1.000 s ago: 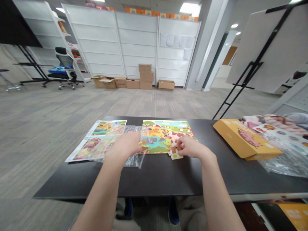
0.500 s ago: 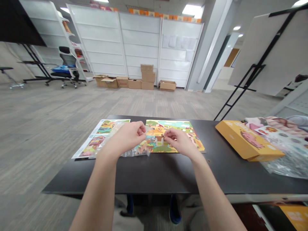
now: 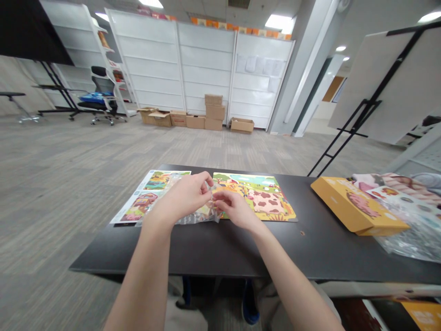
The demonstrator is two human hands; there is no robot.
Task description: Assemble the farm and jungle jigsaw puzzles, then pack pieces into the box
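Head view, as I read it from my remote station. Landmark: the farm-scene puzzle board (image 3: 265,197), lying flat on the black table (image 3: 275,250).

The clear plastic bag (image 3: 195,217) lies at the board's lower-left corner, with its right end touching the board. Its long axis runs crosswise, roughly parallel to the board's near edge, and its gathered right end points toward the board. Its contents are too small to make out.

The left hand (image 3: 181,197) sits over the bag, left of the board's corner, and its fingers (image 3: 204,178) curl down, with thumb and forefinger pinching the bag's upper corner. The right hand (image 3: 234,209) rests at the board's lower-left part, and its fingers (image 3: 220,196) are pressed together at the bag's right end; I cannot tell whether they grip it. The bag's gathered end lies just left of these right fingertips, and both hands are close, the left being over more of the bag.

Left of the board lies a printed picture sheet (image 3: 148,197), partly under the bag. To the board's right are a yellow cardboard box (image 3: 358,207) and crumpled plastic wrap (image 3: 409,236). Far beyond the board stand cardboard cartons (image 3: 213,115).
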